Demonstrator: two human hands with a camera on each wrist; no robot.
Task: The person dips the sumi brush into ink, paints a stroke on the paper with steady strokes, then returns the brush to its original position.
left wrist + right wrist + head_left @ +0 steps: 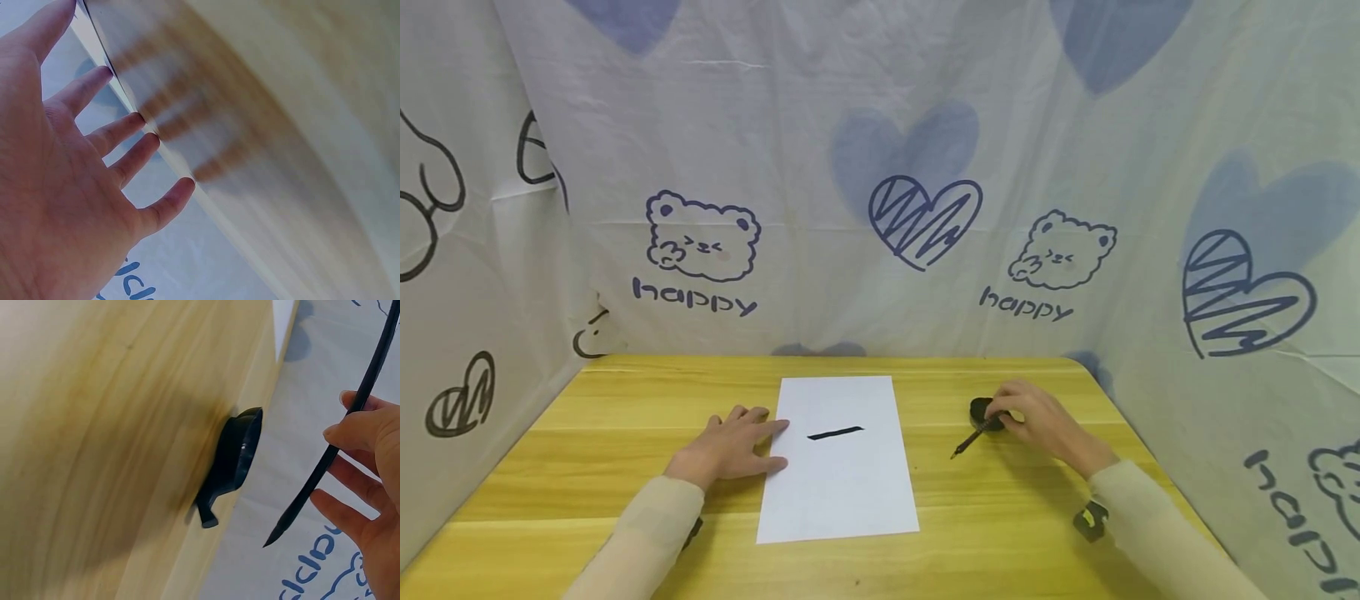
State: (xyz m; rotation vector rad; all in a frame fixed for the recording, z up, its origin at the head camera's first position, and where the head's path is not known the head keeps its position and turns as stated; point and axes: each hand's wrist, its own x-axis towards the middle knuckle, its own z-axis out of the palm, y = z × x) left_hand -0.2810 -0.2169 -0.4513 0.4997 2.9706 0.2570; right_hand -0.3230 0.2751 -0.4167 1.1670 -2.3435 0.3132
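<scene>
My left hand [730, 447] lies at the left edge of a white sheet of paper [842, 492], its fingers spread and the thumb and a fingertip over the sheet. In the left wrist view, that hand's straight fingertips [185, 187] touch the surface. A single slanting black stroke [837, 433] marks the paper. My right hand [1037, 417] pinches a dark writing brush [973, 438] between thumb and fingers. Its pointed dark tip shows in the right wrist view, above the table and apart from a small black dish [236, 453] with a short handle or spout. From the head view, the hand partly covers this dish.
The yellow wood-grain table [700, 533] carries the paper and dish. White cloth [820, 275] printed with hearts and bears hangs behind it and along both sides. Dark bands [1091, 521] sit at the wrists.
</scene>
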